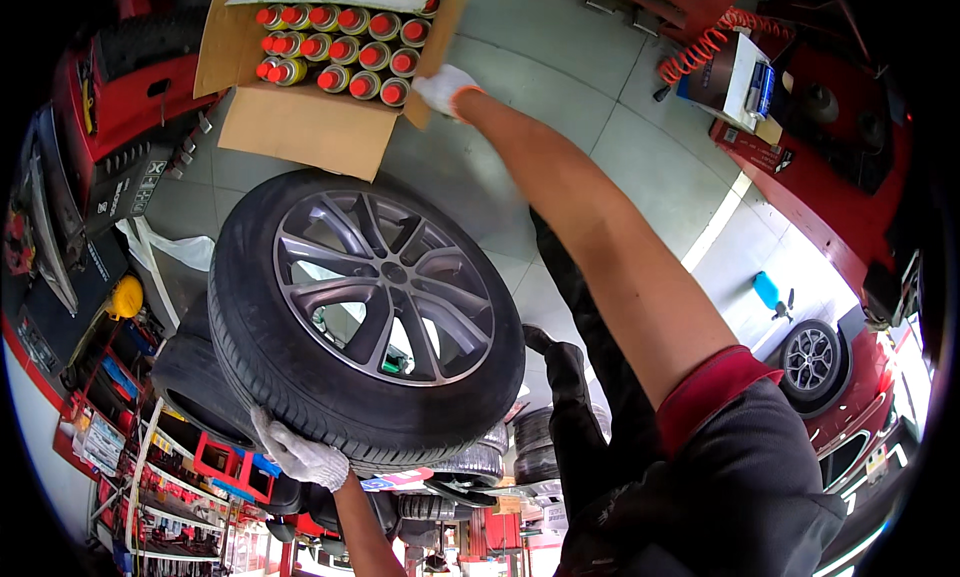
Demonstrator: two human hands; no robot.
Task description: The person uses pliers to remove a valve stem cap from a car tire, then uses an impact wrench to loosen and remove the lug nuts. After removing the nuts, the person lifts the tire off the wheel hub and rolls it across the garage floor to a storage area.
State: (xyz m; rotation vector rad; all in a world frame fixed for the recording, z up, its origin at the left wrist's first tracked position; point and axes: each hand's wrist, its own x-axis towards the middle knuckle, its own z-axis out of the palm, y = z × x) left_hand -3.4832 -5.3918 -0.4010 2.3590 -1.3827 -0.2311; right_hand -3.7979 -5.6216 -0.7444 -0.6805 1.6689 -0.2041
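A large wheel (395, 272) with a black tyre and a grey multi-spoke alloy rim stands tilted in front of me. My left hand (303, 459), in a white knit glove, is closed against the tyre's tread at its lower left; some fingertips are hidden there. Beyond the wheel, a cardboard box (300, 132) has its flaps spread and holds rows of spray cans (343, 49) with red caps. My right hand (447, 89), gloved with an orange cuff, reaches far forward and grips the box's right flap (440, 52), which looks blurred.
Another tyre (200, 377) lies behind the wheel's left side. Red cabinets stand on both sides, one with a coiled red hose (690, 62) and a white box (735, 72). A red car with a wheel (812, 362) is at the right. Shelving (165, 477) stands lower left.
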